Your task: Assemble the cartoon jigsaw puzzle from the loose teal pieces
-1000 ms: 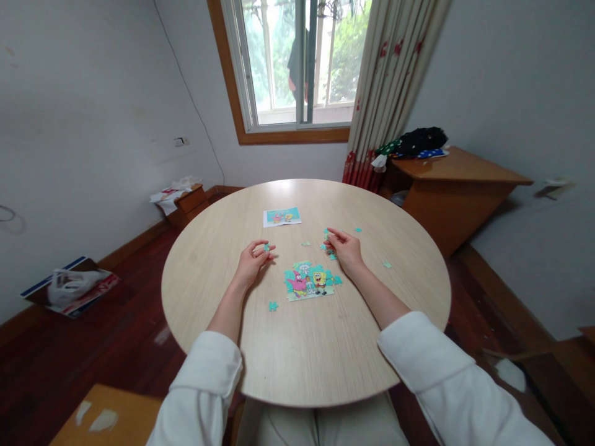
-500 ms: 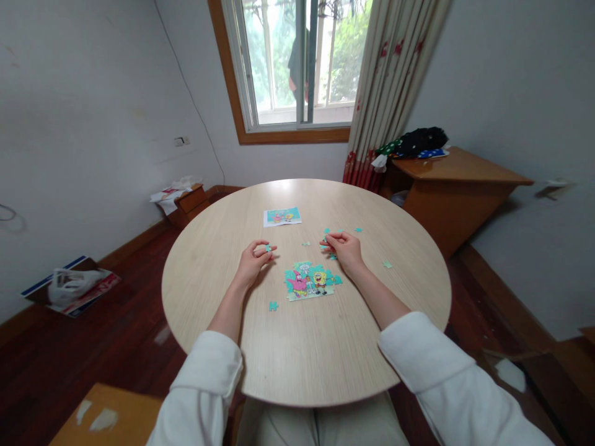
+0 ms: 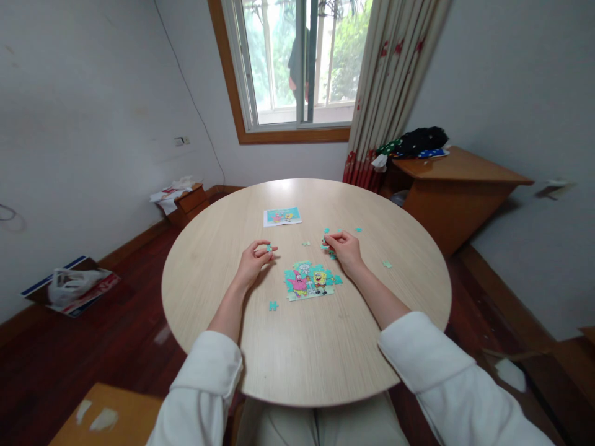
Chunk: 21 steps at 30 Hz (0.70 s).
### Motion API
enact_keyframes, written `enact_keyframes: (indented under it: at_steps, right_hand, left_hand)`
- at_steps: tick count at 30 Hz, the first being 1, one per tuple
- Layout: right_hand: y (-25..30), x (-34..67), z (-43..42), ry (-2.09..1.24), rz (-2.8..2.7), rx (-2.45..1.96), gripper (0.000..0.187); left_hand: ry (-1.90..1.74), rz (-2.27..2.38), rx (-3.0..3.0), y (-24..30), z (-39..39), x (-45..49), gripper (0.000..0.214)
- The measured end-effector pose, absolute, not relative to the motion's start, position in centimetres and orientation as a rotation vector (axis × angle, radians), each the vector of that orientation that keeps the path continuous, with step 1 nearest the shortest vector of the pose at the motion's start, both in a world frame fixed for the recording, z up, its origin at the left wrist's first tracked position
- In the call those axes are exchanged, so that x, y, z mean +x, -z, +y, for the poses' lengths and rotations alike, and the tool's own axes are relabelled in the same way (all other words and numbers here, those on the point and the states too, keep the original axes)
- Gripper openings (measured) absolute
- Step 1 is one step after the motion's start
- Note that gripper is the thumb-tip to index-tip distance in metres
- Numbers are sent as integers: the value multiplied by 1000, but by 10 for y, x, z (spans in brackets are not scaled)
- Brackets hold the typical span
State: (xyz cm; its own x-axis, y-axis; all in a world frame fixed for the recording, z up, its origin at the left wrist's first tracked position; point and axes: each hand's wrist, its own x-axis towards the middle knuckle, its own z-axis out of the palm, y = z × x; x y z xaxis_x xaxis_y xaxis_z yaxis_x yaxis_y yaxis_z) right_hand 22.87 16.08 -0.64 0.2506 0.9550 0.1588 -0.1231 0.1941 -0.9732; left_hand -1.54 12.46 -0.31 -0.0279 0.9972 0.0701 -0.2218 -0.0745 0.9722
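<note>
My left hand point(image 3: 253, 261) is closed in a pinch on a small teal jigsaw piece point(image 3: 269, 248), left of the joined puzzle. At the right, my right hand point(image 3: 344, 249) has thumb and forefinger together on a jigsaw piece point(image 3: 324, 240), partly hidden by the fingers. Between and below the hands lies the partly joined jigsaw puzzle point(image 3: 309, 283), with pink and yellow cartoon figures on teal. Under the right fingers are loose teal pieces point(image 3: 333, 256). One loose piece point(image 3: 273, 306) lies left of the puzzle, and a pale piece point(image 3: 305, 243) lies between the hands.
All this lies on a round wooden table point(image 3: 297, 365). A picture sheet point(image 3: 282, 216) with the same figures lies farther back. More loose pieces, including a pale green one point(image 3: 387, 264) and a teal one point(image 3: 358, 230), lie to the right. A desk point(image 3: 460, 170) stands beyond the table.
The right fingers have shifted very slightly, and the piece at their tips shows a little differently. My left hand and the joined puzzle look almost unchanged.
</note>
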Motion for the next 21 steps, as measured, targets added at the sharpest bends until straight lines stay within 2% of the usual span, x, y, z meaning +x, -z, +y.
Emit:
enact_keyframes:
  at_steps: [21]
  right_hand:
    - [9, 229, 161, -1030, -994, -1057, 39]
  left_hand:
    - [-1365, 1040, 1110, 4, 126, -16, 45]
